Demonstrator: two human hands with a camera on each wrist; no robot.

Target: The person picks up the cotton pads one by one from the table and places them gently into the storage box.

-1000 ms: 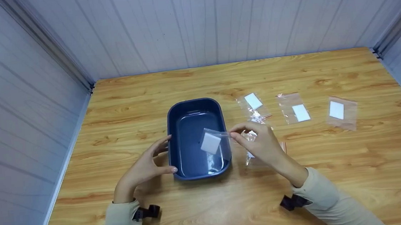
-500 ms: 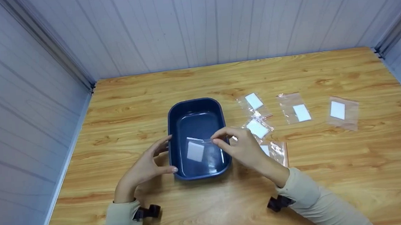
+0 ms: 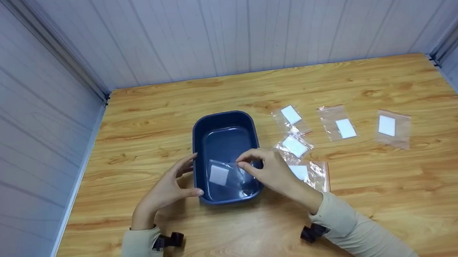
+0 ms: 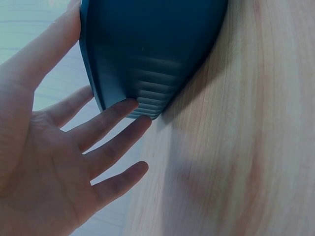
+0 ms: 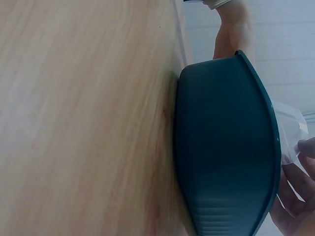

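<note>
A deep dark blue plastic basin (image 3: 225,143) stands on the table. My left hand (image 3: 167,191) lies along its left side, fingers spread and extended; in the left wrist view the fingertips (image 4: 130,104) touch the ribbed outer wall, and the thumb reaches the rim. Over the basin's right rim, my right hand (image 3: 272,171) pinches a clear zip bag (image 3: 219,175) between thumb and forefinger. The bag holds a white square and hangs inside the basin, low over its floor. In the right wrist view, part of the bag (image 5: 290,130) shows above the rim.
Several similar clear bags with white pieces lie right of the basin: one at the back (image 3: 291,115), others overlapping nearer, and a separate pair (image 3: 345,128) farther right. Panelled walls (image 3: 221,31) bound the wooden table (image 3: 150,110) behind and at both sides.
My right hand has moved left with the pinched bag, bringing it lower into the basin and uncovering bags on the table. My left hand has stayed at the basin's side.
</note>
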